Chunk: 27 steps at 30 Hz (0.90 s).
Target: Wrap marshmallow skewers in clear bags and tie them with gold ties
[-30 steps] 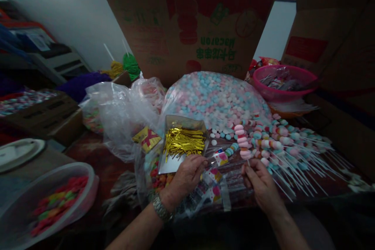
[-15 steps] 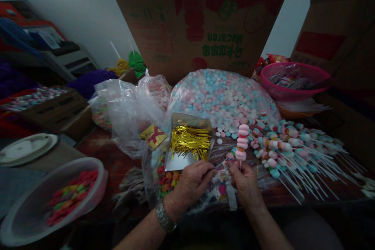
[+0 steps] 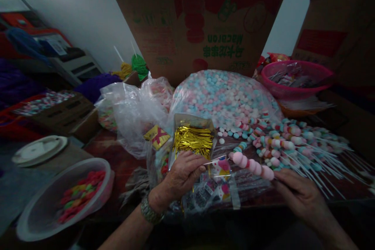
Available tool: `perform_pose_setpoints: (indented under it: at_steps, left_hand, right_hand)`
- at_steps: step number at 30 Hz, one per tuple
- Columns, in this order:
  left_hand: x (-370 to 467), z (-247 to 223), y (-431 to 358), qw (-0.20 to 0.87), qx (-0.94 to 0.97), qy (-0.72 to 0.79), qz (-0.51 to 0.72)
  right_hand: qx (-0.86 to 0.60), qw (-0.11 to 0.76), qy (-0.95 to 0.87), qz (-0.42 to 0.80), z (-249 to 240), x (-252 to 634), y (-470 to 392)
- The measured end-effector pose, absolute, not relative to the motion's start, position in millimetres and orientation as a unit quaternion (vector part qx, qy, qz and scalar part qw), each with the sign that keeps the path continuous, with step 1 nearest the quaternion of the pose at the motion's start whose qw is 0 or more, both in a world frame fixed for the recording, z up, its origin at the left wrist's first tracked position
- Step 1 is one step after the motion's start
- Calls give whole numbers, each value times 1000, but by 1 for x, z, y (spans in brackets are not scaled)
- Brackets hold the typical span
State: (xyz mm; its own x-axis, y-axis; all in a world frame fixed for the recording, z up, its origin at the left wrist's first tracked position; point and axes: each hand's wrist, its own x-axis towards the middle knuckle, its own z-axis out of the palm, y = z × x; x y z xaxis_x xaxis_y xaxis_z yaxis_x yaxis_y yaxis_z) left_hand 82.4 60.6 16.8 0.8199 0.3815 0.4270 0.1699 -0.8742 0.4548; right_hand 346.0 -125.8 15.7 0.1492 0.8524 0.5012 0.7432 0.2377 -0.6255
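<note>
Skewer (image 3: 255, 167) now aslant, left of right grip (image 3: 301, 196)

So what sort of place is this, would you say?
Probably a small candy-packing workshop, judging by the heap of candy-like skewers on white sticks, the big clear bag of loose pastel pieces, and the clear printed wrapper in the left hand.

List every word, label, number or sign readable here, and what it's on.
"Macaron", green, upside down, on the large brown cardboard box.
"马卡龙串串", upside down, same box.
Red X-shaped mark on the square gold packet.
Too blurred: the box's other print, printed clear plastic wrappers.
</note>
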Motion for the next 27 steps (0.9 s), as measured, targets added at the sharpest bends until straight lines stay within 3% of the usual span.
perform_pose_setpoints:
  at_steps: [12, 20, 27]
  left_hand:
    - [88, 30, 60, 155, 969, 119, 152]
    - [109, 31, 50, 105, 984, 94, 112]
    - [116, 35, 47, 59, 987, 129, 70]
  right_hand:
    - [-631, 250, -725, -116, 15, 359, -134]
    - [-652, 212, -728, 23, 15, 332, -116]
    - [-625, 270, -717, 151, 10, 330, -110]
